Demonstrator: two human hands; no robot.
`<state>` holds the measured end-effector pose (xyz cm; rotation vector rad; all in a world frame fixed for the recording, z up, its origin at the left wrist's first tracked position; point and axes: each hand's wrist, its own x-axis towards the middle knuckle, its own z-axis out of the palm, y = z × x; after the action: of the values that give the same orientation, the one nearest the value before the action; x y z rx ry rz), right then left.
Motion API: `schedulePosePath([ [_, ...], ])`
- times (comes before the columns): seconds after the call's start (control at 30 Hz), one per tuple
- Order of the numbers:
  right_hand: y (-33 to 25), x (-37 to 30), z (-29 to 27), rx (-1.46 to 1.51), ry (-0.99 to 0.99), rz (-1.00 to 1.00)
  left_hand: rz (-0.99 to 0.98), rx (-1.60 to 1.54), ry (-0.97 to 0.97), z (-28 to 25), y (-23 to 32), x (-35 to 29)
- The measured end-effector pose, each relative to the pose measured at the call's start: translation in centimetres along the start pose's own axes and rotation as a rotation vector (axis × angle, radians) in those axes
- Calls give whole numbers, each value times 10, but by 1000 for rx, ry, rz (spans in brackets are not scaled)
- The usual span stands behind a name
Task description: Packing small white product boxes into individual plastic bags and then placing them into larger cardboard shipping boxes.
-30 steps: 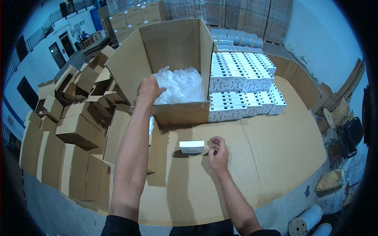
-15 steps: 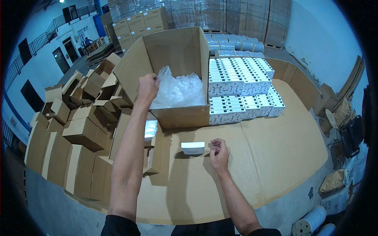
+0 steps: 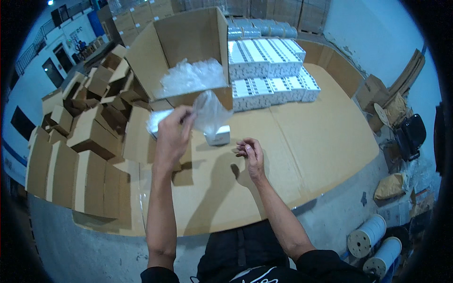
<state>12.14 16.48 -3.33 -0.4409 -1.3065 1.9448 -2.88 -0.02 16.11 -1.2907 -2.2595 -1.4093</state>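
Observation:
Between its fingertips, my left hand [image 3: 174, 132] grips a clear plastic bag [image 3: 210, 113], which hangs to the right in front of the large carton. Behind the bag's lower end a small white box [image 3: 219, 137] lies on the cardboard-covered table, partly hidden. My right hand [image 3: 251, 155] hovers over the table just right of that box, its fingers loosely curled but apart and holding nothing. More clear plastic bags [image 3: 194, 78] are heaped inside the open large carton [image 3: 191, 40]. Left of my left hand, a stack of flat clear packets [image 3: 158, 120] sits in an open brown box.
Stacked white printed boxes [image 3: 269, 61] stand right of the carton. Several open brown cartons [image 3: 94, 137] crowd the left side. Cable spools [image 3: 367, 236] and a black chair [image 3: 409, 134] stand on the floor at right. The table is covered with brown cardboard [image 3: 302, 155].
My left hand has drawn a plastic bag out of the large carton and brought it nearer, over the white box. The view has tilted downward; my right hand stays beside the box.

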Motion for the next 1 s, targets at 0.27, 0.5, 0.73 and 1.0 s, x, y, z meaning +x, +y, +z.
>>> schedulePosePath([
  [0.27, -4, -42, -1, -312, -284, 33, -234, -169, -250, 58, -42, -119],
  [0.5, -14, -66, 3, -547, -193, 103, -517, -297, 18, 75, -91, -138],
  [0.73, -12, -75, 4, -530, 22, -1, -684, -876, -19, 103, -68, -162],
  [1.0, -18, -66, 15, -539, -89, -3, -590, -743, -48, 112, -67, -167],
])
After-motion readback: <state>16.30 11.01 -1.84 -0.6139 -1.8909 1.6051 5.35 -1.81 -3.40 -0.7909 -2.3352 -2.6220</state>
